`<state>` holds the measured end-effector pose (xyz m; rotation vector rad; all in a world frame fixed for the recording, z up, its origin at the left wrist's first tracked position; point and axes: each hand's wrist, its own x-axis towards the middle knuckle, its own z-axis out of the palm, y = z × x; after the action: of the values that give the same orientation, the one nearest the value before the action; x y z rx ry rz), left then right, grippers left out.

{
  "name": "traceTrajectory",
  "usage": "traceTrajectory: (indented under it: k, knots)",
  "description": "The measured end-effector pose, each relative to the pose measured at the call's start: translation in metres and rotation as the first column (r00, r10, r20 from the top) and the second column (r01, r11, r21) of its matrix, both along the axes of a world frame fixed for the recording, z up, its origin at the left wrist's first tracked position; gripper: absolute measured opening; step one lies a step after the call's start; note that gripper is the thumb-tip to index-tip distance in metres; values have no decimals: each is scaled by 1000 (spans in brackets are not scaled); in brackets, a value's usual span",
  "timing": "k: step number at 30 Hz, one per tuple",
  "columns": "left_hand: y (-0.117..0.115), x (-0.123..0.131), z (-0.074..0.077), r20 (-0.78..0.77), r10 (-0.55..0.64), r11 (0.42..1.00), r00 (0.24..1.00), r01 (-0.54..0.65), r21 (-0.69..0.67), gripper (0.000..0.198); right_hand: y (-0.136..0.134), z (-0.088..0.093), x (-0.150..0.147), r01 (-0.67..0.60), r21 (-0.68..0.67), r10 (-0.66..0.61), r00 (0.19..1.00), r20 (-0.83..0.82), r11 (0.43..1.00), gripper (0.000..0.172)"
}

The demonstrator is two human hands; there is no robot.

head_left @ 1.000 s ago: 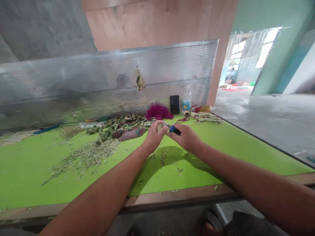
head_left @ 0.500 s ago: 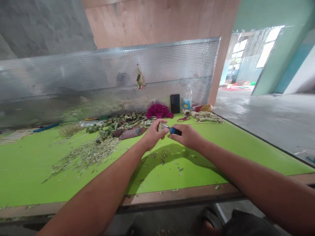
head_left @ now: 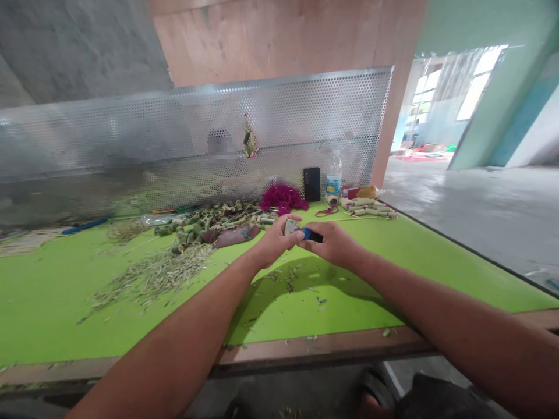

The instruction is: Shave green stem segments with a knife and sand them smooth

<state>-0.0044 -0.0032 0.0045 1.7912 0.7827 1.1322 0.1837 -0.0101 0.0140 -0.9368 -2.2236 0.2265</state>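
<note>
While both hands hover over the green worktop [head_left: 414,262], I see the pale stalk piece [head_left: 290,226] pinched in the left hand [head_left: 271,244], grip closed round it. It touches the blue-handled knife [head_left: 312,234] just to its right, whose long axis points leftward at it, with the right hand [head_left: 335,244] clenched on the handle.

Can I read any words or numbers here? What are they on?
No text can be read.
Water bottle: blue label, print too small.
Red and yellow packet beside it: blurred.
Blue-handled knife in the right hand: no marking visible.
Pale piece in the left hand: none.
</note>
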Motion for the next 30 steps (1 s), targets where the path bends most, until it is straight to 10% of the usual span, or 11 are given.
traceTrajectory:
  k: [23,30]
  knots:
    - [-4,8,-1,31,325,902,945,-320,289,30,-6,1,-3,65,104,-58,996,-70,992,29]
    - [0,0,-4,88,129,983,988,-139,118,53,-6,1,-5,52,50,-50,998,-41,997,30]
